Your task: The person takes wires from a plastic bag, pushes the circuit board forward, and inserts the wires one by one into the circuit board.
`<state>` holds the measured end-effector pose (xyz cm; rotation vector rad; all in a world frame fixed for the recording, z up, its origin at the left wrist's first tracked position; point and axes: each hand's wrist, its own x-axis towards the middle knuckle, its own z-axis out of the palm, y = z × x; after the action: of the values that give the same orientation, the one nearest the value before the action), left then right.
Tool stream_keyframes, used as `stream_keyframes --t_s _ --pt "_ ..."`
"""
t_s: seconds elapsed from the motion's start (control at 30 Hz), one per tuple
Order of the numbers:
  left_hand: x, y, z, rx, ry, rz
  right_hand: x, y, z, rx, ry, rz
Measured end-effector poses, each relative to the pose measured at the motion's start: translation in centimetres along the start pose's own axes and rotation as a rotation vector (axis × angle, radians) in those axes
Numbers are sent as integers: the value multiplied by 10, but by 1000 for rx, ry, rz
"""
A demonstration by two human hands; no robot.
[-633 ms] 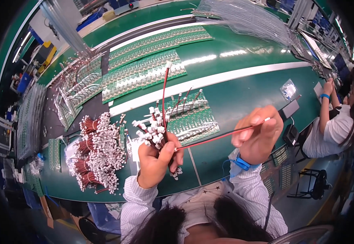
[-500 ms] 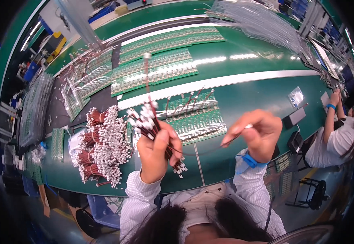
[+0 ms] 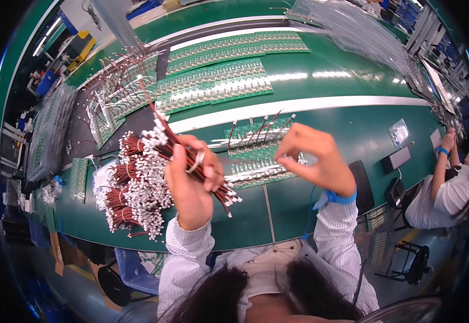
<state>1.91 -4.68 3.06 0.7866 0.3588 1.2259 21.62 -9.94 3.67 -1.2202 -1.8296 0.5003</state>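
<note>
My left hand [image 3: 191, 185] is closed round a bundle of thin dark-red wire cables [image 3: 161, 137] with white connectors at both ends. A pale band circles the bundle, and one longer cable sticks up past the others. To its right, my right hand [image 3: 320, 161] is raised over a green circuit board panel [image 3: 272, 153]. Its thumb and forefinger come together in a pinch; whatever is between the tips is too small or blurred to make out. Several cables stand up from that panel's far edge. Banded cable bundles [image 3: 132, 177] lie piled left of my left hand.
Long rows of green circuit boards [image 3: 213, 81] lie beyond a white rail [image 3: 310, 105]. At far left are stacked clear trays [image 3: 51, 132]; clear plastic strips [image 3: 347, 32] lie at the far right. A small dark box [image 3: 397, 157] and a clear bag [image 3: 399, 132] are at right, near a seated person [image 3: 439, 185].
My right hand has moved left, toward the panel. The cable bundle in my left hand now tilts further left. The wire that stretched between my hands no longer shows clearly.
</note>
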Motion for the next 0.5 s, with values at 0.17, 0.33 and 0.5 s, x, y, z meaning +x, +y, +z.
stream_keyframes --t_s 0.17,0.33,0.5 --pt "5 10 -4 -42 -5 32 -2 70 -1 235 33 258" --pt "7 11 1 -70 -24 16 -7 138 3 57 -135 460" --pt "5 17 1 -75 -24 16 -8 157 18 -45 -106 458"
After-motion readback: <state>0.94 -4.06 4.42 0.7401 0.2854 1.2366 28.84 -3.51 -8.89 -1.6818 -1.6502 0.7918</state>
